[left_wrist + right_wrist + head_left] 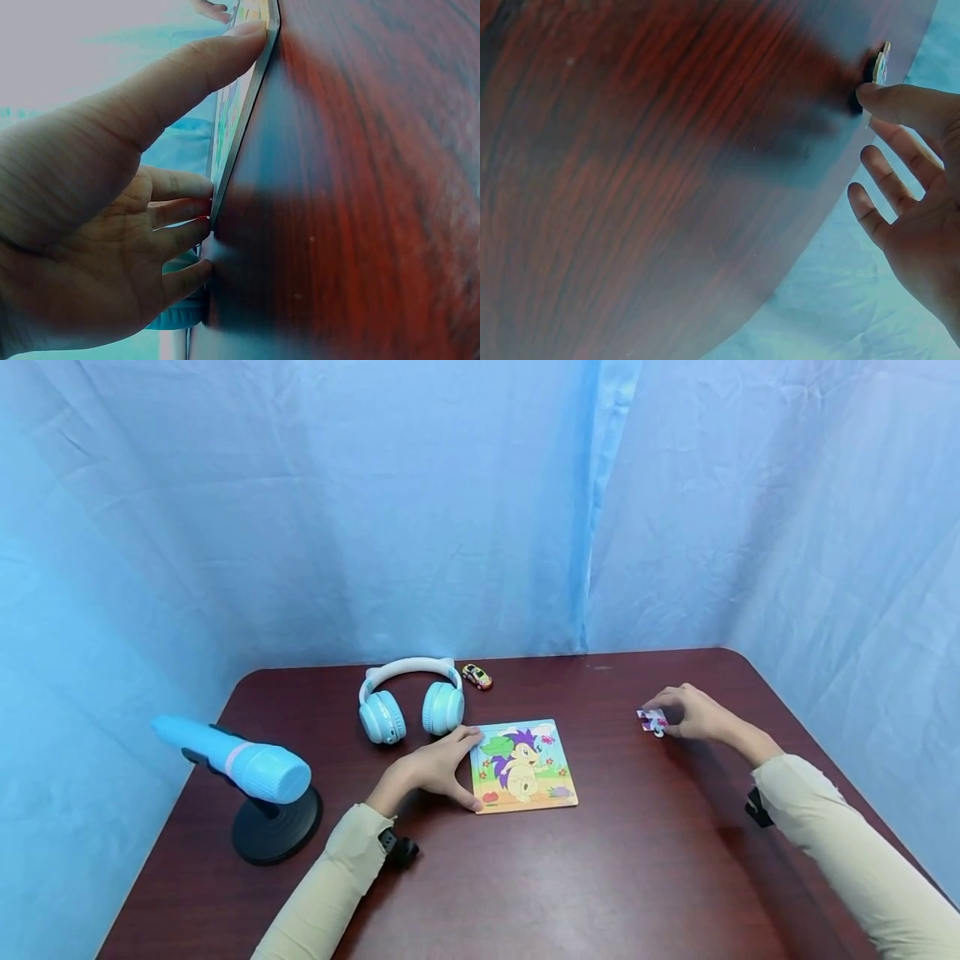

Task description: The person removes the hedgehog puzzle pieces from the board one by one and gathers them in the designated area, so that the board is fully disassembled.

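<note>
A square picture puzzle [534, 758] showing a purple-haired cartoon hedgehog lies flat on the table. At its left edge is my left hand [438, 765], with the thumb on the near corner and the fingertips by the far corner. In the left wrist view the thumb [202, 64] is straight and the fingers are spread. Well to the right, my right hand [697, 714] pinches a small puzzle piece [651, 721] with pink and purple print between thumb and index finger. The right wrist view shows the piece [883, 66] edge-on, a dark shadow beside it, the other fingers loose.
Pale blue cat-ear headphones [442, 706] lie behind my left hand, with a small toy car [477, 677] beside them. On the left a blue microphone [270, 772] leans on a round black stand [277, 835]. Blue cloth [450, 510] hangs behind the dark wooden table [570, 885].
</note>
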A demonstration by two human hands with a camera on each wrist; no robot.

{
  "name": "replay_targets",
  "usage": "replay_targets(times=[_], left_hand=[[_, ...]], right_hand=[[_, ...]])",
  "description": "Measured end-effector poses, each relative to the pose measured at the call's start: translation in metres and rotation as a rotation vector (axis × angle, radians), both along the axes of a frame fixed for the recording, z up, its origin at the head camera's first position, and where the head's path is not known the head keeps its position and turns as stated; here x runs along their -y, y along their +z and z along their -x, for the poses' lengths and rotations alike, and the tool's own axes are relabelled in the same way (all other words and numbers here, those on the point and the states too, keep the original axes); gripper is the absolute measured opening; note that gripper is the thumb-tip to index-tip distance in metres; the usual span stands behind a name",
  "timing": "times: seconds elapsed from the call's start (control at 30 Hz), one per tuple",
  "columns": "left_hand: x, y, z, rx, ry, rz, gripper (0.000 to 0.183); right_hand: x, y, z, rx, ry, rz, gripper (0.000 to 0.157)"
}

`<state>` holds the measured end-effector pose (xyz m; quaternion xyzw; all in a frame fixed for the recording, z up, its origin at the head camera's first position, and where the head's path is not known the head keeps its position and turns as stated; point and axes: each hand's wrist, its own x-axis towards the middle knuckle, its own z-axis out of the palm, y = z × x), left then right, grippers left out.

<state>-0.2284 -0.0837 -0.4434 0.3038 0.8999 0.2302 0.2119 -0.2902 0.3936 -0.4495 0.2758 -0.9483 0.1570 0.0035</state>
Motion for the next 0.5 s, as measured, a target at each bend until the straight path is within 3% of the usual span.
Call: replay_targets(times=[0.5], left_hand=[[-0.0007, -0.0019, 0.0019, -0.014, 0.01, -0.013, 0.11]], right_hand=[[0.0031, 0.0025, 0.0026, 0.066, 0.022, 0.013, 0.046]])
